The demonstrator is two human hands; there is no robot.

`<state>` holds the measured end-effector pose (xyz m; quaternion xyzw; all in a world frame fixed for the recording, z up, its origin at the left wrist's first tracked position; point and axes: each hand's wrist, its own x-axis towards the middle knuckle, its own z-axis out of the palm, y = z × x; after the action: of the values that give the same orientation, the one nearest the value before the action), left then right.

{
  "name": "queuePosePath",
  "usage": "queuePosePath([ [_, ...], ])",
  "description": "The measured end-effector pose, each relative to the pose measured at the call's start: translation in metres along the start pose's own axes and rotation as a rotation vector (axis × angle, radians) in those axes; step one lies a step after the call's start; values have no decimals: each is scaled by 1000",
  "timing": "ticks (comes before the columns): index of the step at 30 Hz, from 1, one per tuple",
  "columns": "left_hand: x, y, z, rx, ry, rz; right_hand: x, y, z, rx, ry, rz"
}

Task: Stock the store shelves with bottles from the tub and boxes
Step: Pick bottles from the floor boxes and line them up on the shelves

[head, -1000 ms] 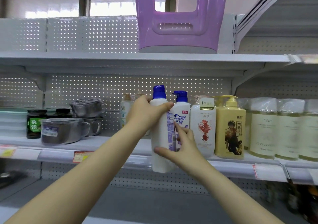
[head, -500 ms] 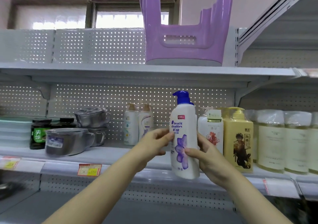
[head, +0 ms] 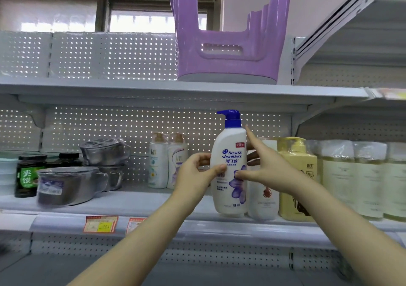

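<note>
A: Head view: hands?
B: I log the left hand [head: 193, 173] gripping the bottle [head: 229, 153], thumb in front. The right hand [head: 263, 167] is spread, steadying its side. The bottle stands at the shelf [head: 131, 202] front, label outward, probably for facing.

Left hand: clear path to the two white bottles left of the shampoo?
Probably yes: the two white bottles stand beside the left hand, bare shelf in front, but it must first release its grip on the shampoo bottle.
</note>
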<state>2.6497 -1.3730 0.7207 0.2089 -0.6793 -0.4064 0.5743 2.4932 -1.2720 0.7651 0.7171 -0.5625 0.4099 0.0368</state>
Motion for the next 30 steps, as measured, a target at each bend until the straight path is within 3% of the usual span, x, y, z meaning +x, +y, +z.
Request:
queuePosePath([
  [6,2,-11,8,16,-7,-13,9,6,-1,-179,-33,1],
  [30,18,-24,19,83,-70,-13,20,22,0,-410,0,18],
])
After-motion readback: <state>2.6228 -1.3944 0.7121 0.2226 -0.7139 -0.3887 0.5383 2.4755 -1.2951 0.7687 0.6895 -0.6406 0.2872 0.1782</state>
